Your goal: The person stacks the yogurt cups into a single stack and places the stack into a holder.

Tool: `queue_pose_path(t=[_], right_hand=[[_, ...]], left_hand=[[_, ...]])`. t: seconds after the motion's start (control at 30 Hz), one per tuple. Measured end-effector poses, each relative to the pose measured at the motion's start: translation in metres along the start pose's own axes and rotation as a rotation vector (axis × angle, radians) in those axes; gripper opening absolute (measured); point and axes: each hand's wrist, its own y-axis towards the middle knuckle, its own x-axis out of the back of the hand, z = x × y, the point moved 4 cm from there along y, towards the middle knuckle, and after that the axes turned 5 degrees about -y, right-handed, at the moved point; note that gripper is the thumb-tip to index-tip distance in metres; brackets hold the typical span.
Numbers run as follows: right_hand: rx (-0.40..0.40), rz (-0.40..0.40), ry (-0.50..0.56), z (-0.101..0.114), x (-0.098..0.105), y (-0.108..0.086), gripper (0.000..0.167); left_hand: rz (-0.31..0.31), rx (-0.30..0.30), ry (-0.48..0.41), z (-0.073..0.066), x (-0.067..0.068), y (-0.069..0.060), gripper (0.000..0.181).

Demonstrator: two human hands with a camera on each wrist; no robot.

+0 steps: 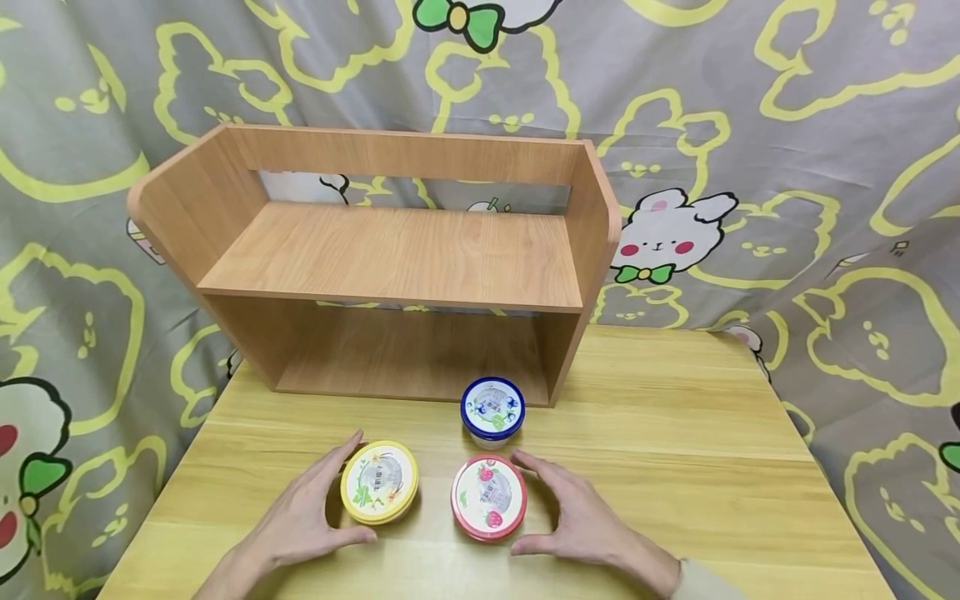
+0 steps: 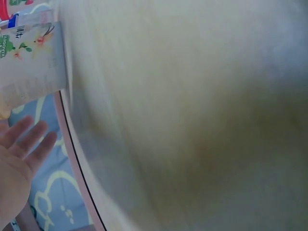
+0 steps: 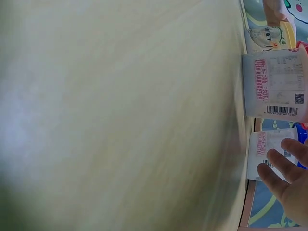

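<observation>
Three round tubs with printed lids stand on the table. The yellow-lidded tub (image 1: 380, 482) is at the left, beside my left hand (image 1: 303, 512), whose thumb and fingers spread around its left side. In the left wrist view, straight fingers (image 2: 41, 144) show a gap from that tub's printed wall. To the right, the red-lidded tub (image 1: 489, 497) stands next to my right hand (image 1: 577, 512), its thumb and fingers parted. Just behind it is the blue-lidded tub (image 1: 492, 408). The right wrist view has the right fingers (image 3: 284, 166) extended, overlapping the blue-lidded tub (image 3: 257, 154); contact cannot be told.
A two-tier wooden shelf (image 1: 390, 250) stands at the back left of the wooden table (image 1: 675, 433), its lower front edge just behind the blue-lidded tub. A grey curtain (image 1: 675, 50) with cartoon animals hangs behind and on both sides.
</observation>
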Motion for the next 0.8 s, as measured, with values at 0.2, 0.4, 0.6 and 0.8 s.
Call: queue_pose_path(t=[0.2, 0.4, 0.6, 0.8], right_hand=[[0.010, 0.016, 0.003, 0.001, -0.004, 0.003, 0.115], [0.002, 0.040, 0.040, 0.002, -0.008, 0.005, 0.116], [-0.011, 0.054, 0.087, 0.002, -0.010, 0.007, 0.114], [-0.020, 0.060, 0.112, 0.003, -0.011, 0.009, 0.111]], left_hand=[[0.019, 0.037, -0.014, 0.000, -0.001, 0.002, 0.128], [0.027, 0.052, -0.027, 0.000, -0.003, 0.002, 0.122], [0.032, 0.067, -0.049, 0.000, -0.003, 0.002, 0.118], [0.017, 0.061, -0.049, -0.001, -0.003, 0.002, 0.114]])
